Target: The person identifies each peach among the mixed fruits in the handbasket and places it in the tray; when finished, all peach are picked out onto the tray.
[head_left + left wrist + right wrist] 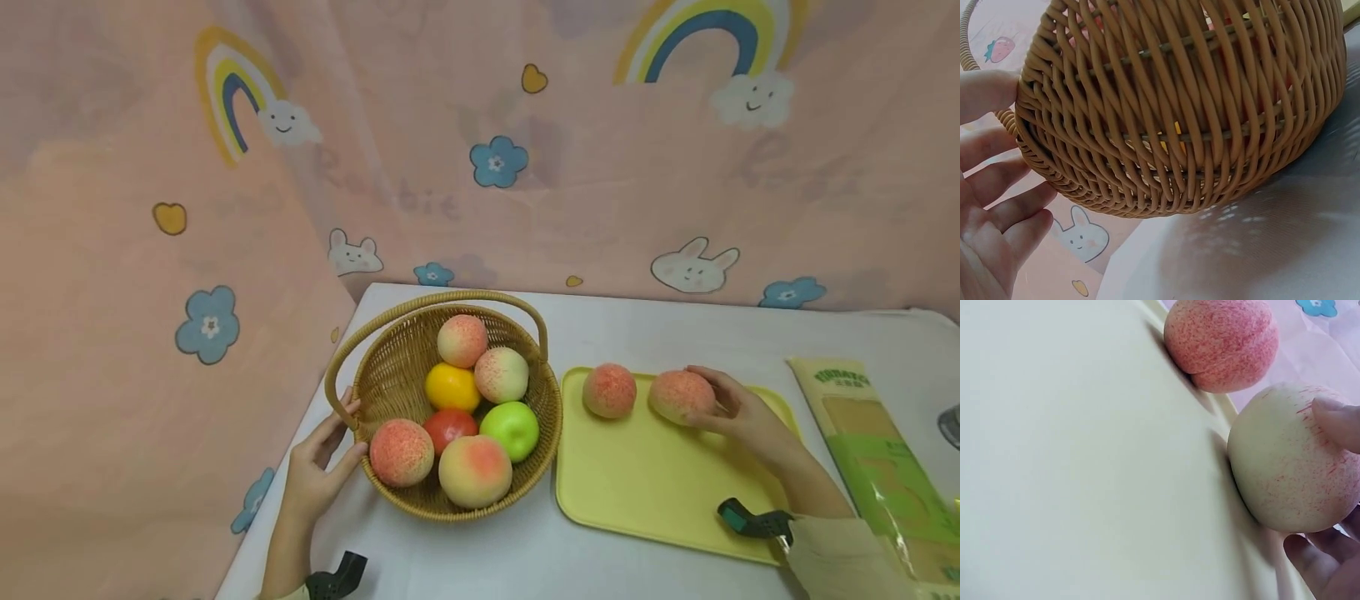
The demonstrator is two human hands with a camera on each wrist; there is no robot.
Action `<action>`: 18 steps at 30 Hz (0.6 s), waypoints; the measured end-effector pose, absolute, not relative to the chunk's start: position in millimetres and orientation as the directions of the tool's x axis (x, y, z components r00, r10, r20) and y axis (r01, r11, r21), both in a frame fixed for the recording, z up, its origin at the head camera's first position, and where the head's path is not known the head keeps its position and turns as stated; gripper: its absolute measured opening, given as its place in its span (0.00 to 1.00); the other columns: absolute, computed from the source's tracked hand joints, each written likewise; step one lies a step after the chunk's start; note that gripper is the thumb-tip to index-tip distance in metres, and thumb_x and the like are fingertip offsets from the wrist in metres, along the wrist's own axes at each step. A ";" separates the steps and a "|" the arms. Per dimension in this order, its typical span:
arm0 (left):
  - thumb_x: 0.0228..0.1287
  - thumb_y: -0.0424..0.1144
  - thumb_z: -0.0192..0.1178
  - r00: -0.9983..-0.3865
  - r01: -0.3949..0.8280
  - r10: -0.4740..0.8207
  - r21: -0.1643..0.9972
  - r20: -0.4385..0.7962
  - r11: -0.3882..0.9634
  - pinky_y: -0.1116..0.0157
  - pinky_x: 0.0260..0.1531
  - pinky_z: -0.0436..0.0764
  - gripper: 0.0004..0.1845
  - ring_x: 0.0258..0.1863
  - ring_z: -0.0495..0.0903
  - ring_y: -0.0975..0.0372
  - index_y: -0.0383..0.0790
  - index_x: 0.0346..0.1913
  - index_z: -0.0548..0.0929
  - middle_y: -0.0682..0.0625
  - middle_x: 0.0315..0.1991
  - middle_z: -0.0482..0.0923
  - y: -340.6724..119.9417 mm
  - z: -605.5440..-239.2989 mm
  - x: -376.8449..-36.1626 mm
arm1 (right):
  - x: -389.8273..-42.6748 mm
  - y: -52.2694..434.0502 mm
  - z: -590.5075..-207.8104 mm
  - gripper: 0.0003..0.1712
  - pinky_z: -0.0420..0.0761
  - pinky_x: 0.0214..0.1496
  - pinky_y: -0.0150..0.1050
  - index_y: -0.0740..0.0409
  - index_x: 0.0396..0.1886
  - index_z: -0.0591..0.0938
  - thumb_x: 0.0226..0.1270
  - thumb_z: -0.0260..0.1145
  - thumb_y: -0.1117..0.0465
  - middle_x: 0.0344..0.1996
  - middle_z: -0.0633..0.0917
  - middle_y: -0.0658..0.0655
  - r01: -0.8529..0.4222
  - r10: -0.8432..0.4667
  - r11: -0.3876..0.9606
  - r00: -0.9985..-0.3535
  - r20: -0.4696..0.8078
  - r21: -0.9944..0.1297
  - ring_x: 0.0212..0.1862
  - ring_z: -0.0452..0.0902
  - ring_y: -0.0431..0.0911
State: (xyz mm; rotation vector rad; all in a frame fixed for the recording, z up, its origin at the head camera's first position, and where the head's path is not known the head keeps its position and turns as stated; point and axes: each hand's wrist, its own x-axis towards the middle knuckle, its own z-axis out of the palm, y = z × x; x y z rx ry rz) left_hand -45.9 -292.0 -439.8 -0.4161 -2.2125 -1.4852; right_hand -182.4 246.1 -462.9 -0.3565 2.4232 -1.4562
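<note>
A wicker basket (pixel 392 375) with a hoop handle stands on the white table, holding several peaches, an orange, a red fruit and a green apple (pixel 512 429). My left hand (pixel 341 442) rests against the basket's left wall (pixel 1179 112). Its fingers (pixel 1004 212) are fairly straight and the thumb is by the handle's base. To the right lies a yellow tray (pixel 645 492) with two peaches at its far edge. My right hand (pixel 723 408) grips the right peach (pixel 675 396), which sits on the tray (pixel 1072 456). The left peach (pixel 609 389) lies free beside it.
A green and yellow packet (pixel 877 450) lies right of the tray, and a grey object (pixel 951 425) shows at the right edge. Pink cloth with rainbows and rabbits (pixel 525 183) closes off the back and left. Bare white table (pixel 675 325) lies behind the tray.
</note>
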 end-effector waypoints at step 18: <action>0.49 0.14 0.60 -0.861 0.467 0.005 0.788 0.508 0.403 0.73 0.63 0.69 0.30 0.67 0.67 0.64 0.23 0.60 0.72 0.29 0.66 0.62 -291.7 -437.0 -45.4 | -171.7 249.6 -448.6 0.44 0.60 0.62 0.11 0.61 0.74 0.52 0.61 0.64 0.73 0.72 0.60 0.49 -0.318 -0.348 0.372 -0.919 0.187 -0.872 0.66 0.53 0.21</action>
